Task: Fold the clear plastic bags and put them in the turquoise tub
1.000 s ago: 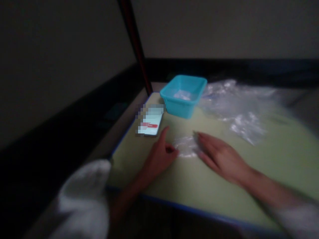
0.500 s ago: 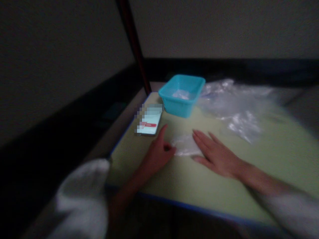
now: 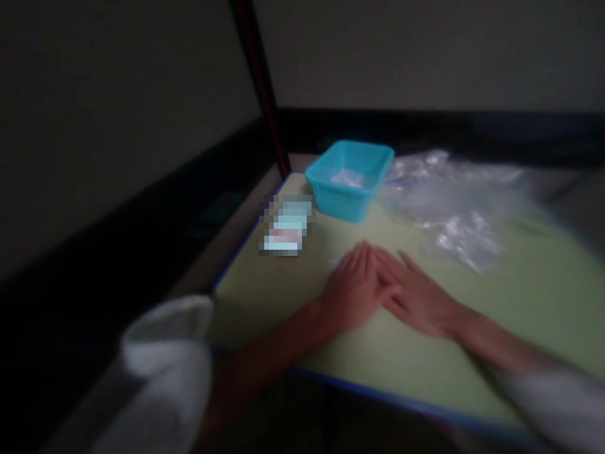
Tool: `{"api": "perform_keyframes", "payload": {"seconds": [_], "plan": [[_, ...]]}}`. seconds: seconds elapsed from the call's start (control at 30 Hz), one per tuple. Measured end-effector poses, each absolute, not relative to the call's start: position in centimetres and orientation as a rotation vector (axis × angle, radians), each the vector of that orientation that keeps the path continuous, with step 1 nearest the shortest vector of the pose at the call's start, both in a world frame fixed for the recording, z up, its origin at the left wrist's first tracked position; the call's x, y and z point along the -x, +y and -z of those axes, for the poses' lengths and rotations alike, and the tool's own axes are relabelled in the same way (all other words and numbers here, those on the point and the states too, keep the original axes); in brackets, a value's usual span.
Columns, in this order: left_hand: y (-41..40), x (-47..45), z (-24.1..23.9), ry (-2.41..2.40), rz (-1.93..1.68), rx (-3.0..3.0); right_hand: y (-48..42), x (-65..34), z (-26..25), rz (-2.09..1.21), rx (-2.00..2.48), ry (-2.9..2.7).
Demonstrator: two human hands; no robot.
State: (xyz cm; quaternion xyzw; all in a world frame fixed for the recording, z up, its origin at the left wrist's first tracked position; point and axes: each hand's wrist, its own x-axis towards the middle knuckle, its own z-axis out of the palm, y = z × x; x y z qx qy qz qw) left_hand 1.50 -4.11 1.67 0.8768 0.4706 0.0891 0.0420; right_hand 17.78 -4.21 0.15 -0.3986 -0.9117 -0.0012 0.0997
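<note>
My left hand (image 3: 357,287) lies flat, fingers stretched out, over a small clear plastic bag (image 3: 334,259) on the table. Only a pale edge of the bag shows past my left fingers; the rest is covered. My right hand (image 3: 416,293) also rests flat, its fingers extended and meeting those of my left hand. Neither hand grips anything that I can see. Beyond them stands a turquoise plastic basket (image 3: 338,203) with some clear plastic (image 3: 347,178) inside.
A lit phone (image 3: 289,227), partly pixelated, lies near the left edge of the yellow-green table (image 3: 411,372). Crumpled clear plastic bags (image 3: 454,202) spread over the back right. A dark red pole (image 3: 265,88) rises behind the far left corner. The room is dim.
My left hand has moved right from the bag's left end, flattening over the bag and against my right fingers. My right hand stays almost where it was.
</note>
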Motion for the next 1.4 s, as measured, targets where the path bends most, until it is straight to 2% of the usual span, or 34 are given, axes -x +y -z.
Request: {"api": "perform_keyframes", "payload": {"seconds": [0.3,0.8,0.97,1.17,1.4], "plan": [[-4.7,1.0,-0.3,1.554,-0.297,-2.687,-4.2,-18.3,0.4,0.183,1.091,-2.717],[-5.4,2.8,-0.5,1.616,-0.214,-2.682,-4.1,-18.2,0.3,0.117,1.134,-2.713],[-5.3,2.7,-0.5,1.622,-0.220,-2.651,-4.0,-18.2,-0.1,-0.051,1.156,-2.675],[-5.3,3.8,-1.2,1.464,-0.281,-2.642,-2.5,-18.8,-1.3,-0.496,1.142,-2.401],[-4.0,5.9,-2.6,1.467,-0.292,-2.613,-2.9,-19.6,-4.4,-0.626,1.181,-2.334]]}}
